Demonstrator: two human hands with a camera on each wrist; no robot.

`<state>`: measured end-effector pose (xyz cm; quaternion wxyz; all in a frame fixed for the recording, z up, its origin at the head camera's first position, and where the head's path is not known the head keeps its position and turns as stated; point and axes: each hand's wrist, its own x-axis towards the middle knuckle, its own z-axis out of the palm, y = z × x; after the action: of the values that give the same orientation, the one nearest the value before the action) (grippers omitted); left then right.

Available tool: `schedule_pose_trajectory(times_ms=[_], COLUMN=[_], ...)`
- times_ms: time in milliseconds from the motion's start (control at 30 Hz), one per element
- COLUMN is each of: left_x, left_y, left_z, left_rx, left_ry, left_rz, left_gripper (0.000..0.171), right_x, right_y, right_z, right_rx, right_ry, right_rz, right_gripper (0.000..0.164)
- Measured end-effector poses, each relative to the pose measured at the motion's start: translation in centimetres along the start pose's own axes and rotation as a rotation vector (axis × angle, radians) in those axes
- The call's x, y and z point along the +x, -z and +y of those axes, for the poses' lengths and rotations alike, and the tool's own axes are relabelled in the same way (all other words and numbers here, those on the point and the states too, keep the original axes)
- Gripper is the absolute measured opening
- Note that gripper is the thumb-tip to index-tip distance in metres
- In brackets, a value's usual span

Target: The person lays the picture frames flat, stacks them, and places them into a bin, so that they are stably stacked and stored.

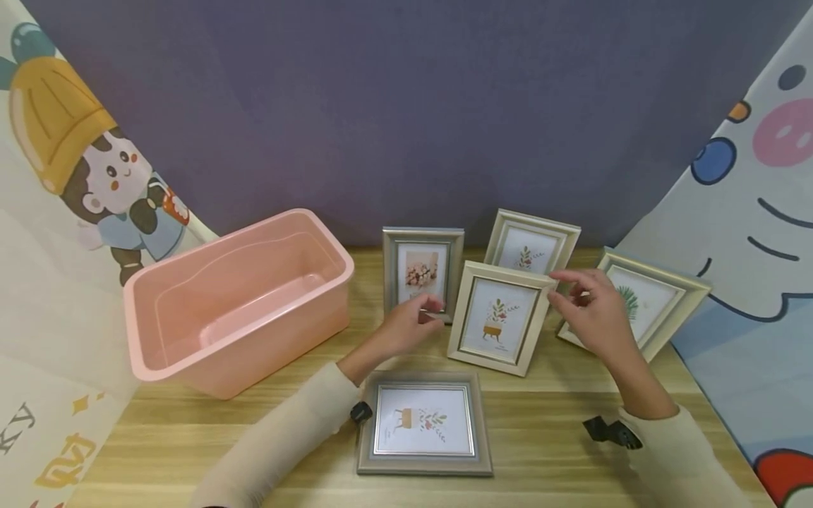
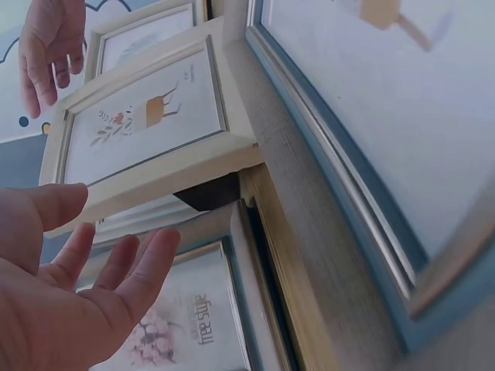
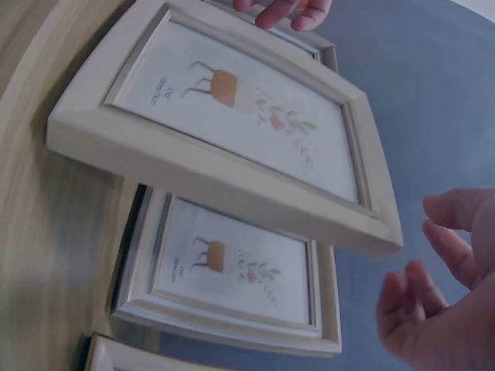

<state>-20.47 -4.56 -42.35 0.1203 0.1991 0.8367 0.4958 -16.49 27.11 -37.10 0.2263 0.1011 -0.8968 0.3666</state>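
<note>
A cream picture frame (image 1: 498, 317) with a potted-plant print stands tilted back, between both hands. My right hand (image 1: 597, 314) hovers by its upper right corner; the right wrist view shows a gap between the fingers (image 3: 445, 247) and the frame. To its left, my left hand (image 1: 409, 328) is held with loosely bent fingers, holding nothing, in front of a grey-brown frame (image 1: 389, 275) with a pink blossom print. Behind the cream one stands another pale frame (image 1: 533, 243) with a similar plant print. A larger frame (image 1: 422, 464) lies face up near my left forearm.
On the right, a gold-toned frame (image 1: 673, 321) with a green leaf print leans back behind my right hand. A pink plastic tub (image 1: 286, 335) stands at the left on the wood-grain table (image 1: 533, 437). A dark panel (image 1: 406, 113) rises behind, with cartoon-printed side walls.
</note>
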Motion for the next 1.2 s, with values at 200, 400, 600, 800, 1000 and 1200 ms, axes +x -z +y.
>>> schedule_pose_trajectory(times_ms=[200, 400, 600, 800, 1000, 1200], left_x=[0.8, 1.6, 2.3, 2.6, 3.0, 2.8], left_y=[-0.9, -1.9, -2.5, -2.7, -3.1, -3.6], left_z=[0.5, 0.5, 0.6, 0.6, 0.4, 0.0], left_rx=[-0.015, 0.016, 0.038, 0.063, 0.06, -0.014], left_ry=[0.03, 0.046, 0.06, 0.069, 0.044, 0.036], left_rz=[-0.013, -0.001, 0.019, 0.033, 0.05, 0.056], left_gripper=[0.04, 0.04, 0.037, 0.035, 0.033, 0.032], right_x=[0.0, -0.2, -0.2, -0.2, -0.4, -0.5], right_y=[0.0, -0.1, -0.4, -1.2, -1.2, -1.2], right_z=[0.8, 1.2, 1.5, 1.9, 1.9, 1.9], right_rx=[0.039, 0.122, 0.176, 0.206, 0.219, 0.209], right_ry=[-0.079, -0.128, -0.156, -0.154, -0.16, -0.167], right_rz=[-0.081, -0.16, -0.18, -0.157, -0.152, -0.153], right_gripper=[0.045, 0.046, 0.043, 0.045, 0.047, 0.047])
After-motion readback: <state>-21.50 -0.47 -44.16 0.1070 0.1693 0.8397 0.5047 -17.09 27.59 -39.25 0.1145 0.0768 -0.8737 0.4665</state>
